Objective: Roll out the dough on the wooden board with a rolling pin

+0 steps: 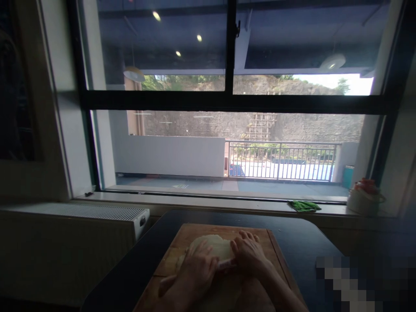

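Observation:
A pale sheet of dough (211,243) lies on a wooden board (177,253), partly covered by my hands. Across it runs a rolling pin (226,264), whose middle shows between my hands and whose left end sticks out beside my left wrist. My left hand (199,262) rests over the pin from above, fingers pointing forward and slightly blurred. On the pin's right part, my right hand (247,250) is curled, its fingertips reaching forward past the dough's right edge. More dough appears dimly on the near side of the pin, between my forearms.
The board sits on a dark table (292,234) with rounded corners. Behind it, a windowsill (208,203) carries a green cloth (304,206) and a whitish container with a reddish top (365,197). A white radiator (97,212) stands at the left, beside the table.

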Motion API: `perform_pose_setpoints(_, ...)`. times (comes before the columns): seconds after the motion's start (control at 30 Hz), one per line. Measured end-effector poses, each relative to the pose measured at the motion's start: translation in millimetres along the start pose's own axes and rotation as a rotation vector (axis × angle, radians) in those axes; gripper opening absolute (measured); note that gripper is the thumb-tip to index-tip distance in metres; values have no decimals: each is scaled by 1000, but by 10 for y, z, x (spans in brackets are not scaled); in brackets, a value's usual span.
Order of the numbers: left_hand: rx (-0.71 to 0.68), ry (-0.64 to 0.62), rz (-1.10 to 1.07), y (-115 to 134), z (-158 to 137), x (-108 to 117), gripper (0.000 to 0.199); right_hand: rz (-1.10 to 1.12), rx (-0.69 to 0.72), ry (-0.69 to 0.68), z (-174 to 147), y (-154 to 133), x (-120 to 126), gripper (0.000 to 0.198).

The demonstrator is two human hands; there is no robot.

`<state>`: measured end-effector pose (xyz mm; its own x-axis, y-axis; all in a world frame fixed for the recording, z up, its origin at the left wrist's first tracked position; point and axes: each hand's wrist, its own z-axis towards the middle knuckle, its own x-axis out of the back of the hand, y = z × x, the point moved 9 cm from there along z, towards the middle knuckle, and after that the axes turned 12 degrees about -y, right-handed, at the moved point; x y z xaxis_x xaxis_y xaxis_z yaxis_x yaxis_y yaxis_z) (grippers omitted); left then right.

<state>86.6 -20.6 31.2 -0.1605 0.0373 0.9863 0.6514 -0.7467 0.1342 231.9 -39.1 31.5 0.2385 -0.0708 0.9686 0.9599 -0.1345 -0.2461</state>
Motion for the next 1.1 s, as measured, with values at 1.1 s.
perform_pose_setpoints(1.1, 178, -134, -92, -410, 554, -74, 59, -59, 29, -110, 219, -43, -32, 35)
